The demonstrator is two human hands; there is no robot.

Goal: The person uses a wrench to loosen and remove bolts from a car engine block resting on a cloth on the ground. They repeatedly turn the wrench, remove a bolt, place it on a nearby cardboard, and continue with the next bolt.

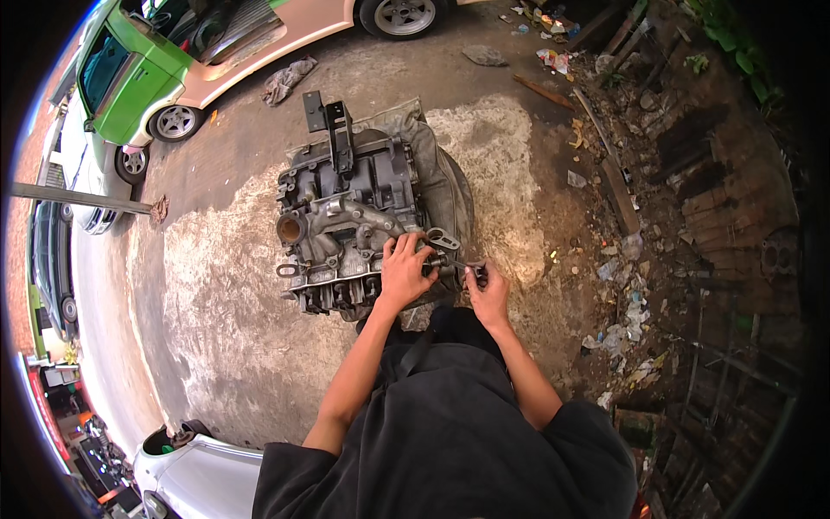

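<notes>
A grey metal engine (346, 199) lies in front of me on a crumpled tarp (450, 182), with a black bracket (339, 130) standing up at its far end and a curved manifold across its middle. My left hand (406, 268) rests with bent fingers on its near right corner, beside a metal lifting eye (443, 238); what lies under the fingertips is hidden. Just right of it, my right hand (486, 294) pinches a thin metal tool (467, 266) that points left toward that corner.
A green and pink van (138, 95) stands at the upper left, other cars (54, 259) at the left, a silver car (194, 476) at the lower left. A metal pole (82, 195) juts in from the left. Litter (622, 329) and old wood lie along the right edge.
</notes>
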